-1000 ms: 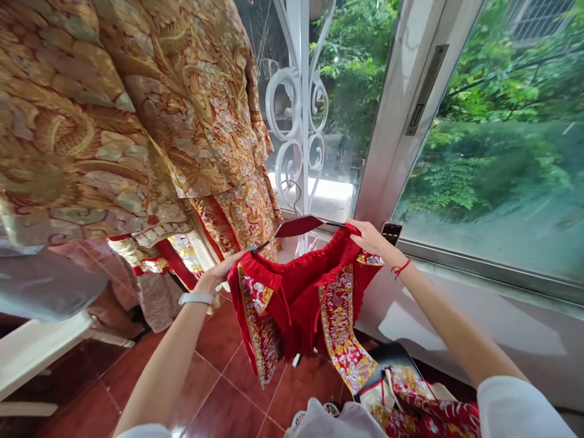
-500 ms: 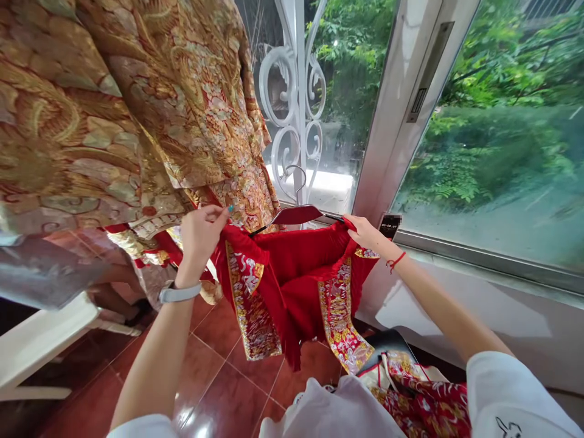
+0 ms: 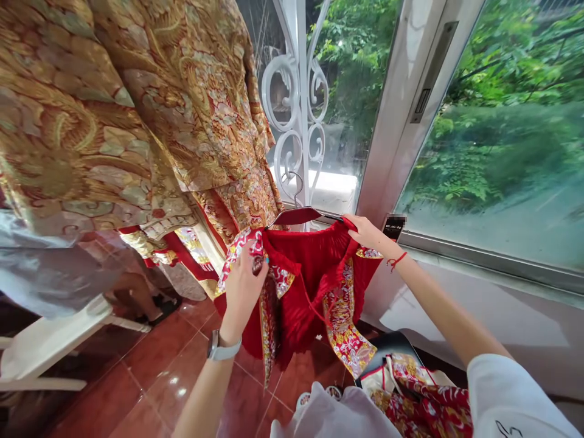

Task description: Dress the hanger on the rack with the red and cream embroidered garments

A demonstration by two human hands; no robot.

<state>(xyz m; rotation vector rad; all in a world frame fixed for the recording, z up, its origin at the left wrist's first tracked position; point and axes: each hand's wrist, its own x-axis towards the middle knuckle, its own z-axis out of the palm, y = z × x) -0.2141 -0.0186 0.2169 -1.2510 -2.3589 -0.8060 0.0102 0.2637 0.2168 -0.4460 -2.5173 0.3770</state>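
A red pleated garment with gold and white embroidered bands hangs from a hanger whose metal hook points up, apart from any rail. My right hand, fingers closed, grips the garment's upper right corner at the hanger's end. My left hand is closed on the embroidered left front, below the hanger's left end; its fingertips are partly hidden in the folds. The left band dangles edge-on beneath that hand, while the right band shows its face.
Gold embroidered robes hang at the left, close to the hanger. A white bench and a seated person's legs are lower left. More embroidered clothing lies on a black seat. A phone stands on the windowsill.
My left hand has come down and right from the garment's upper left corner onto its front. More embroidery shows at that shoulder, and the left band has turned edge-on. My right hand keeps its place.
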